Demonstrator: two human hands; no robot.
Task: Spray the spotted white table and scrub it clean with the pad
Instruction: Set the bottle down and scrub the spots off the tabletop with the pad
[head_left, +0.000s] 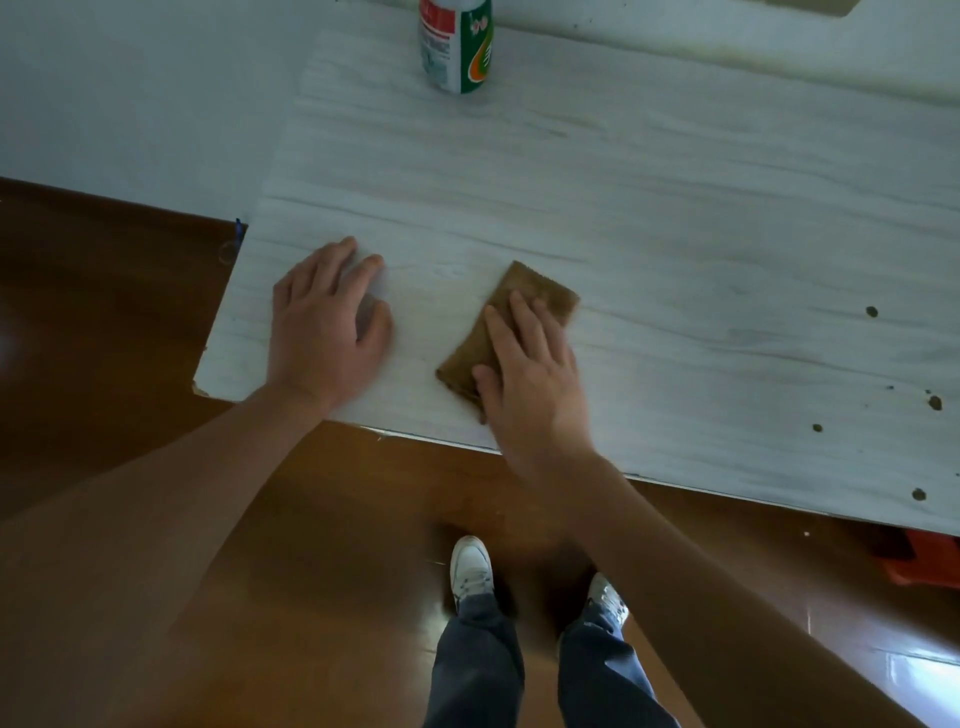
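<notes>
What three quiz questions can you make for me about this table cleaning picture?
1. True or false: the left hand lies flat on the white table.
2. Pick one. Where do the dark spots show? A: on the right part of the table. B: between the two hands. C: just beside the left fingertips.
3. Fill the gap: the ____ hand presses down on the brown pad.

Key
1. True.
2. A.
3. Right: the right hand has its fingers straight on top of the pad.
</notes>
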